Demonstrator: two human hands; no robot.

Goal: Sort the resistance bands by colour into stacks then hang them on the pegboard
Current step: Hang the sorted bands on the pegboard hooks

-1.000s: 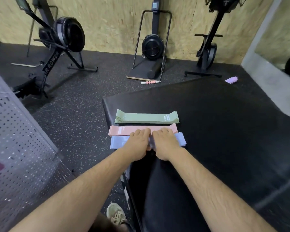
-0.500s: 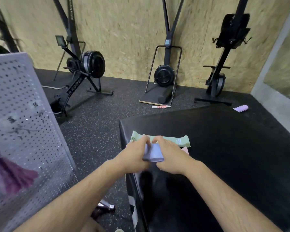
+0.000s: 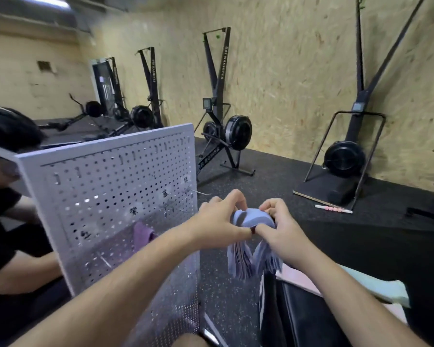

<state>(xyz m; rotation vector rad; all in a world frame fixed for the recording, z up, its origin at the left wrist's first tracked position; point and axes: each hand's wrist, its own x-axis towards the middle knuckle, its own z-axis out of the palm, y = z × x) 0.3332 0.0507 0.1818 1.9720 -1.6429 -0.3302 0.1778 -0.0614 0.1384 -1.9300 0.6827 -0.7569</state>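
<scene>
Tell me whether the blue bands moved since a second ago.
Yes. The blue bands rose off the black box, away from the pink stack lying there, toward the pegboard.

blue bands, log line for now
left hand: grips blue fabric resistance bands | right hand: grips same bands | grey perforated pegboard: these not yet hung

The blue bands (image 3: 252,219) sat bunched between the left grip (image 3: 218,221) and right grip (image 3: 278,229), whose curled fingers covered their middle. The hanging ends were smeared with blur, so the number of bands could not be told. On the pegboard (image 3: 110,186) the dark marks beside the hooks were too blurred to read, the left forearm hid part of a purple band (image 3: 142,232), and a second person (image 3: 8,246) was cut off by the left edge; on the bench (image 3: 298,316) the right forearm covered part of the blurred pink stack (image 3: 298,279) and green stack (image 3: 376,286).
</scene>
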